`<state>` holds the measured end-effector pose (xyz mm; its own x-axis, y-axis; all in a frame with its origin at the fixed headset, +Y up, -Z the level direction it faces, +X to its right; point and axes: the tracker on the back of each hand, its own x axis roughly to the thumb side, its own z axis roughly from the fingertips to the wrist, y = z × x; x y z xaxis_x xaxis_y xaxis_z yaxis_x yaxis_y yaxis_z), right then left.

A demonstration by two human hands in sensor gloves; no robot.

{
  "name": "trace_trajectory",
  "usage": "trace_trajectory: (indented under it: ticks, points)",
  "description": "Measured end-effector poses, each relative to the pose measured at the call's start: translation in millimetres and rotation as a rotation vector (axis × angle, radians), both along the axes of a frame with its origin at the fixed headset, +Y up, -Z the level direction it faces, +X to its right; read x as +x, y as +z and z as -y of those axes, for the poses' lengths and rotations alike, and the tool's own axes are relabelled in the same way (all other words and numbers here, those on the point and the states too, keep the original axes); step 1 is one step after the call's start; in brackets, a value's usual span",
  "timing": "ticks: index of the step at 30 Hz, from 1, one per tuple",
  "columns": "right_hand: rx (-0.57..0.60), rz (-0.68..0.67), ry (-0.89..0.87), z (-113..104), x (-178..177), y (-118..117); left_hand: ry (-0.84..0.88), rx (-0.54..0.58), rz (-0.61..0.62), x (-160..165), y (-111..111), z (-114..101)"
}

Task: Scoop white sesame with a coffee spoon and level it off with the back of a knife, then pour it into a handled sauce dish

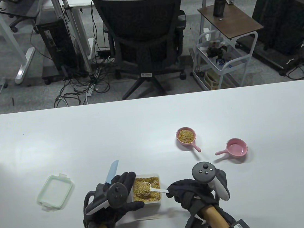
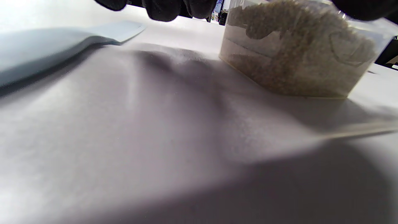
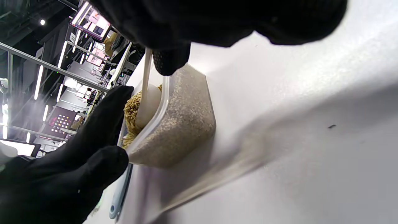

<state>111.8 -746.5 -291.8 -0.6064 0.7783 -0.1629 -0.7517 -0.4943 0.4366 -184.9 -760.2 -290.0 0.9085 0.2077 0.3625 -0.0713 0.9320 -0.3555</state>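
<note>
A clear container of white sesame stands near the table's front edge. My right hand pinches the handle of a white coffee spoon, whose bowl lies in the sesame, also seen in the right wrist view as the spoon. My left hand rests flat against the container's left side, fingers straight, thumb at its front corner. A light blue knife lies on the table behind that hand. An empty pink handled sauce dish sits to the right.
A second pink handled dish holding sesame sits beyond the container. The pale green lid lies at the left. An office chair and a person stand past the table's far edge.
</note>
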Motion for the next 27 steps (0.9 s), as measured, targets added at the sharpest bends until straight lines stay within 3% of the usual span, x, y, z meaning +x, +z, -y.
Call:
trace_trajectory:
  ticks: [27]
  points:
    - [0.001, 0.017, -0.049, -2.2, 8.7, 0.7, 0.019, 0.030, -0.012, -4.6, 3.2, -0.5]
